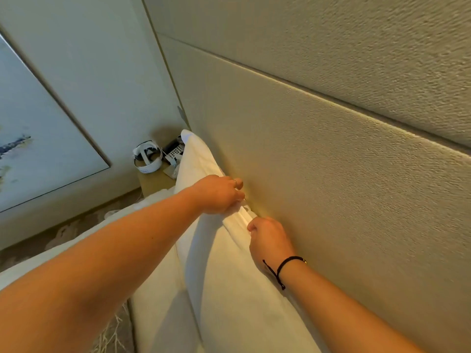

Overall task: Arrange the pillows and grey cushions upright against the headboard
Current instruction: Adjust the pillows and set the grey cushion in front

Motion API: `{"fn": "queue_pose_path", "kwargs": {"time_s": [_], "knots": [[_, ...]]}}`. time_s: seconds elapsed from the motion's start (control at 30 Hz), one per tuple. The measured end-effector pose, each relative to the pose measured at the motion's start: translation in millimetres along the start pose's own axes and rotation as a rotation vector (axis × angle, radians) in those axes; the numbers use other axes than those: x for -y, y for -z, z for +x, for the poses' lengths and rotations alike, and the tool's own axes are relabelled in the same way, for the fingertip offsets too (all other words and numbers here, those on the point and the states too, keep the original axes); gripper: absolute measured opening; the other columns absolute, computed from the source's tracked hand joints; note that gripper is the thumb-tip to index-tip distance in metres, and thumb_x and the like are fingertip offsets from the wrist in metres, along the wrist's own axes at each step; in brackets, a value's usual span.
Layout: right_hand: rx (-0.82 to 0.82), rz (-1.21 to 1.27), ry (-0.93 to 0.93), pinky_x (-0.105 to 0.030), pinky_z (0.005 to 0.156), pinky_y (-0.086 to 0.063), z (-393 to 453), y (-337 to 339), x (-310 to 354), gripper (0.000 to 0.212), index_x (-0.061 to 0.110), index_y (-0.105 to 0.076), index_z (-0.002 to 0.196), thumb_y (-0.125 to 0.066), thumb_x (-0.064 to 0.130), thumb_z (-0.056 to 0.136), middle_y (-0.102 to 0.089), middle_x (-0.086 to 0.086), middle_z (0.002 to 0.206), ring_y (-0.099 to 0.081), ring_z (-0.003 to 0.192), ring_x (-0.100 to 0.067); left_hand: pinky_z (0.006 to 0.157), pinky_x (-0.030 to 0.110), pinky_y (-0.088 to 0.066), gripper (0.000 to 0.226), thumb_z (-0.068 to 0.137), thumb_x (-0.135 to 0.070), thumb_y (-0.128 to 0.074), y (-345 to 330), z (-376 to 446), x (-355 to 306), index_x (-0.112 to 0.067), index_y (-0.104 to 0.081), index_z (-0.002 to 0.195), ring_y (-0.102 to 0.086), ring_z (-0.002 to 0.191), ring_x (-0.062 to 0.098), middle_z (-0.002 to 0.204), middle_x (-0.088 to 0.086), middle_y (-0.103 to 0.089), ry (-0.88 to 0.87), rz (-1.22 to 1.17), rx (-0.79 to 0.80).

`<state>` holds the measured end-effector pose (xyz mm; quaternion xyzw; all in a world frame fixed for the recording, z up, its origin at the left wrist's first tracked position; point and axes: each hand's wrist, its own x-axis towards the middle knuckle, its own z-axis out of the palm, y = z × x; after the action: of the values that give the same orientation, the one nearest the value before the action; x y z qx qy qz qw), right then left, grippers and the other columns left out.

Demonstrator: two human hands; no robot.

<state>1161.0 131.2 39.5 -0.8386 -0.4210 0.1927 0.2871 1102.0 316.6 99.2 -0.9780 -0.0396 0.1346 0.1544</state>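
Observation:
Two white pillows stand upright against the beige padded headboard point(331, 154). The far pillow point(196, 161) leans toward the bedside table; the near pillow point(237, 289) fills the lower middle. My left hand point(219, 194) grips the top corner of the far pillow, fingers curled at the headboard. My right hand point(267, 238), with a black cord on its wrist, pinches the bunched top corner of the near pillow. The two hands sit close together where the pillows meet. No grey cushion shows in view.
A bedside table point(155, 180) at the left carries a white headset point(147, 156) and a remote point(174, 151). A large framed picture point(38, 138) leans on the left wall. White bedding point(158, 314) lies below my arms, with patterned carpet point(63, 233) beside the bed.

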Motion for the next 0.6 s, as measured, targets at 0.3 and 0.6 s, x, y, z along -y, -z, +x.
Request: {"fn": "queue_pose_path", "kwargs": {"time_s": [0.3, 0.6], "knots": [[0.021, 0.153, 0.042, -0.034, 0.076, -0.054, 32.7, 2.1, 17.0, 0.036, 0.028, -0.067, 0.106, -0.046, 0.003, 0.089, -0.054, 0.005, 0.107, -0.057, 0.087, -0.018, 0.068, 0.037, -0.043, 0.035, 0.098, -0.031, -0.050, -11.9, 14.0, 85.9, -0.026, -0.048, 0.133, -0.055, 0.110, 0.027, 0.147, 0.001, -0.039, 0.305, 0.103, 0.133], [0.078, 0.095, 0.038, -0.023, 0.080, -0.047, 37.6, 3.2, 13.4, 0.038, 0.026, -0.064, 0.117, -0.047, 0.003, 0.092, -0.056, 0.004, 0.119, -0.057, 0.100, -0.015, 0.082, 0.048, -0.051, 0.035, 0.097, -0.021, -0.048, -20.8, 23.6, 147.3, -0.023, -0.048, 0.132, -0.053, 0.109, 0.040, 0.128, 0.019, -0.048, 0.789, -0.112, 0.032]]}}
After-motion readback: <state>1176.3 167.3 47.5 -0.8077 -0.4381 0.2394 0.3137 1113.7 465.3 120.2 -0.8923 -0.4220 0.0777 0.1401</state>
